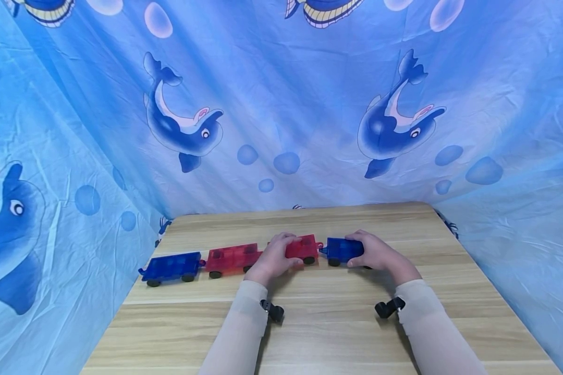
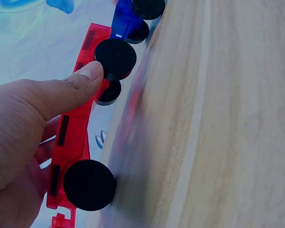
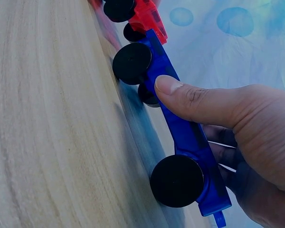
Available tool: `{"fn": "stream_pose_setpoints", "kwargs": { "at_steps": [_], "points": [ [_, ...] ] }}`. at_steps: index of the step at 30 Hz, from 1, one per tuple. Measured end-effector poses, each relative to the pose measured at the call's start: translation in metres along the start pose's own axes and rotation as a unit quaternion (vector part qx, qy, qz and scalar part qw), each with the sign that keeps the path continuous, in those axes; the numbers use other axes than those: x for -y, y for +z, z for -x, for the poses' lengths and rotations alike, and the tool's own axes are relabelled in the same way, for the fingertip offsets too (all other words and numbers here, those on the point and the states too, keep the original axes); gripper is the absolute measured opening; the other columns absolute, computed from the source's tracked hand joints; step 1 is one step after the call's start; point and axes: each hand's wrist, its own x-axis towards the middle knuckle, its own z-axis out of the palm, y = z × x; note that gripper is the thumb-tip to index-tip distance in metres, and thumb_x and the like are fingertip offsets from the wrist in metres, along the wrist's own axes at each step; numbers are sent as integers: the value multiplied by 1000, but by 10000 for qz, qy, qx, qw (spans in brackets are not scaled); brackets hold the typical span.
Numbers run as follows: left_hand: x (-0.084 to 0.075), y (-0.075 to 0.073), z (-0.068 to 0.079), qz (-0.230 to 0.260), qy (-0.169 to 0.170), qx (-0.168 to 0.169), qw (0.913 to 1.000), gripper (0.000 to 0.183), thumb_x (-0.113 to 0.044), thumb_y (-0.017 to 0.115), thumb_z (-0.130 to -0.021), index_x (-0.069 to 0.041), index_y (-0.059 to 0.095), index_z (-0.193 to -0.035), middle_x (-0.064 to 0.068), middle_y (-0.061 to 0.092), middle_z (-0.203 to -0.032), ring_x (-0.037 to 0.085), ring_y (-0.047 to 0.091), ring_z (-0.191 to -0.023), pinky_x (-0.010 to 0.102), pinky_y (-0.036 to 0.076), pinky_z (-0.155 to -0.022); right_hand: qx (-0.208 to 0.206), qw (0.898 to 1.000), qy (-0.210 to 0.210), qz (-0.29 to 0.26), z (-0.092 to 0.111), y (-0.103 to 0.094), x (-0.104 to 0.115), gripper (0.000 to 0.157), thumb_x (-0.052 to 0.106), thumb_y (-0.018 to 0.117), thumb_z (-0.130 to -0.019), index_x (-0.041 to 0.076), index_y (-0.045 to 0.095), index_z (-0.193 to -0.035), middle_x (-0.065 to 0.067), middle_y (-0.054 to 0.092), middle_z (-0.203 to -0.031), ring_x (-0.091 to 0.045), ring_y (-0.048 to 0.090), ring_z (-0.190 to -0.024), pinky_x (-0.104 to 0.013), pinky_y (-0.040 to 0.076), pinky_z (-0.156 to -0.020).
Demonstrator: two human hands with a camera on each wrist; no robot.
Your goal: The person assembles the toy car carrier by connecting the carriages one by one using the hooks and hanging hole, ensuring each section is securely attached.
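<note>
Four-wheeled toy train cars of see-through plastic stand in a row across the table. My left hand (image 1: 277, 256) grips a red train car (image 2: 71, 137), thumb on its near side by a black wheel (image 2: 115, 59) and fingers behind. With my right hand (image 1: 377, 252) I hold a blue train car (image 3: 180, 116) the same way, its right part hidden by the hand in the head view. The facing ends of these two, a red hook (image 1: 319, 245) and a blue hook (image 1: 323, 250), meet or nearly meet. Left of my left hand stand another red train car (image 1: 232, 258) and another blue train car (image 1: 172, 266).
The wood-grain table (image 1: 328, 323) runs back to a blue cloth (image 1: 281, 104) printed with dolphins and bubbles, which also hangs at both sides. A black wrist camera (image 1: 273, 311) sits on the left sleeve, another wrist camera (image 1: 389, 308) on the right.
</note>
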Motion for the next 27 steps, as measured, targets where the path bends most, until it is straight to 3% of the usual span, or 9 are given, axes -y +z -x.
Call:
{"fn": "stream_pose_setpoints", "kwargs": {
  "at_steps": [11, 27],
  "points": [
    [3, 0, 0, -242, 178, 42, 9995, 65, -31, 87, -88, -22, 62, -147, 1, 53, -150, 26, 45, -142, 46, 44, -115, 17, 10000, -10, -10, -1, -1, 2, 81, 29, 92, -83, 6, 54, -151, -17, 56, -143, -42, 54, -131, -63, 45, -108],
    [1, 1, 1, -353, 60, -49, 9993, 66, -35, 89, -86, -24, 64, -146, 1, 53, -153, 28, 45, -144, 51, 42, -116, -15, 10000, 46, 46, -1, -1, -3, 82, 31, 91, -84, 6, 53, -152, -16, 54, -144, -42, 54, -131, -65, 45, -107]
  ]
}}
